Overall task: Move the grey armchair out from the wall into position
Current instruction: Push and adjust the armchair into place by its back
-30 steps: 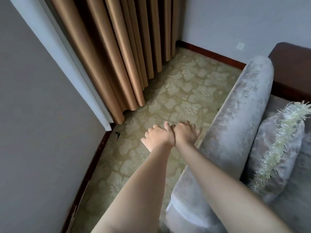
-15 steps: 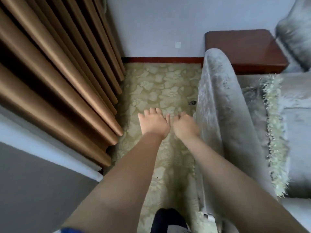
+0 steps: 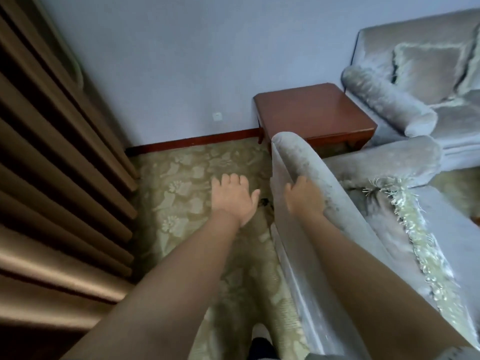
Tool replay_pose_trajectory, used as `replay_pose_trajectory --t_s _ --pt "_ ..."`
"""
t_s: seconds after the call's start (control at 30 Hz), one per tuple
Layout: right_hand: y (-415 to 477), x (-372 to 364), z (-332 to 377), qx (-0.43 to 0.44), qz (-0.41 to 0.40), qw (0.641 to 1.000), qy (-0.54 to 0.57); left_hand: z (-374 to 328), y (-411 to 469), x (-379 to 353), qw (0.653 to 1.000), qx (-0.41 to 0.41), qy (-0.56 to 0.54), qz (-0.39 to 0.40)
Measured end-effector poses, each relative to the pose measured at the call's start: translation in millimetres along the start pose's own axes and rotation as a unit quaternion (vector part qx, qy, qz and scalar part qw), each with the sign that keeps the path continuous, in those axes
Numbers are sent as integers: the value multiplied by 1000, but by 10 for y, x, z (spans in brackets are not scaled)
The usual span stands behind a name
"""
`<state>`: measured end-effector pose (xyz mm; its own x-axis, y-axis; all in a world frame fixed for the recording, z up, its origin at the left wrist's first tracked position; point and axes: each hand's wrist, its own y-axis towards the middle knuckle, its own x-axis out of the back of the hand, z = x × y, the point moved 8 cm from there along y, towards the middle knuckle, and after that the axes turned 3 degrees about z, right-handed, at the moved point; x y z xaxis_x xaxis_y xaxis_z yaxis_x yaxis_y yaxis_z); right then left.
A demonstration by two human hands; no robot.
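The grey velvet armchair fills the lower right, its rounded back edge running from the bottom up towards the wall. My right hand lies on top of that edge with its fingers curled over the far side. Just to the left, my left hand hovers over the patterned carpet with its fingers spread, holding nothing and not touching the chair. A fringed cushion rests on the armchair's seat.
A brown wooden side table stands against the wall beyond the armchair. A second grey sofa with a cushion sits at the upper right. Tan curtains hang along the left. Patterned carpet lies between curtains and chair.
My hands have parted: the right one moved onto the armchair's back edge and gripped it, the left one stayed over the carpet. My view swung right, revealing the side table and second sofa.
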<state>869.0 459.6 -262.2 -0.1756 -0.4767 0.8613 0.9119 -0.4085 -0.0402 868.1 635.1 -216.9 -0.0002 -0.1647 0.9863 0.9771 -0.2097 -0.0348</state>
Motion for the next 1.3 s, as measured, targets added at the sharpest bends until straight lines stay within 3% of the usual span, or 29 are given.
replay_pose_trajectory --t_s 0.27,0.57,0.67,0.83,0.97,1.2,1.3 --pt "1264 -210 277 -83 -9 992 -94 41 1401 -52 998 -59 3 -11" --pt "2240 -683 114 -324 -15 942 -87 -120 3075 -330 971 -238 -4 -33" --pt "2280 -741 84 -354 -71 924 -122 -289 3498 -272 944 -322 0 -64" --pt "2285 -686 103 -370 -136 907 -150 -740 3849 -425 902 -431 19 -6" --pt "2309 -657 79 -380 -158 894 -178 -1196 3954 -568 839 -543 33 11" --pt "2340 -643 -106 -463 -131 867 -132 -2123 4192 -448 783 -620 40 23" --pt "2318 -601 -137 -494 -161 848 -102 -2481 4046 -392 746 -664 41 25"
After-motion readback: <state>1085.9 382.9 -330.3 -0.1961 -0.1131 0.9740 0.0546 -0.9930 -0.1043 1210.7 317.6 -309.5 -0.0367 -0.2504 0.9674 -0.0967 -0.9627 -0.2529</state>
